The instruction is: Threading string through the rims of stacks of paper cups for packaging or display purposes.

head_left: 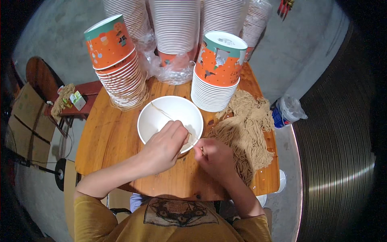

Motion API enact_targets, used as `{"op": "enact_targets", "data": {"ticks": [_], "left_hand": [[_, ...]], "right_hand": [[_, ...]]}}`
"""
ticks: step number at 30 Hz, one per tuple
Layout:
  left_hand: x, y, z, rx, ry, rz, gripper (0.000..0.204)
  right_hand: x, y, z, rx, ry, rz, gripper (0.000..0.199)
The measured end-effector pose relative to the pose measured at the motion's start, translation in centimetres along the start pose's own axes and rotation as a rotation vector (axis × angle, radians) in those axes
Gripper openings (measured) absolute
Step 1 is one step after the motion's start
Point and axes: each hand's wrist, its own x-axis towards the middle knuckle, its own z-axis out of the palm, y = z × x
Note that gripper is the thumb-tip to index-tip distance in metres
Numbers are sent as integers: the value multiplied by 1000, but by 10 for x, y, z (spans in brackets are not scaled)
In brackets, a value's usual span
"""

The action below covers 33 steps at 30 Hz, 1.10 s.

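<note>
A white paper bucket stands mouth-up in front of me. Over its near rim, my left hand is closed in a pinch on a tan string, one end of which sticks up across the bucket's inside. At the rim's near right, my right hand pinches the same string close to the left one; a short stretch shows between them. The fingertips are partly hidden. Beside my right hand lies a loose heap of tan yarn along the table's right side.
An orange and green bucket stack, tan strings draped over it, leans at the left; another stack stands at the right. Tall stacks in clear plastic line the wooden table's back. A blue bin stands right of the table.
</note>
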Motion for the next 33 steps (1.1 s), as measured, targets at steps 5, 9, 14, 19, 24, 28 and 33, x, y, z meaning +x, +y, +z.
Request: {"op": "enact_targets", "data": {"ticks": [5, 9, 14, 19, 24, 28, 33], "left_hand": [[-11, 6, -8, -72, -33, -135, 20], [-26, 2, -14, -42, -85, -135, 21], [-46, -5, -20, 180, -38, 124, 15], [-53, -13, -30, 143, 55, 161, 16], [-55, -15, -30, -55, 64, 34, 17], [-32, -17, -38, -3, -101, 35, 18], [-19, -17, -39, 208, -389, -38, 26]], "right_hand": [[3, 2, -17, 70, -43, -93, 16], [15, 9, -45, -2, -177, -124, 17], [55, -2, -44, 342, -362, 352, 14], [75, -4, -5, -57, -333, -386, 12], [85, -2, 17, 148, -467, -389, 9], [86, 0, 22, 194, -495, -349, 8], [90, 5, 27, 190, -565, -331, 8]]}}
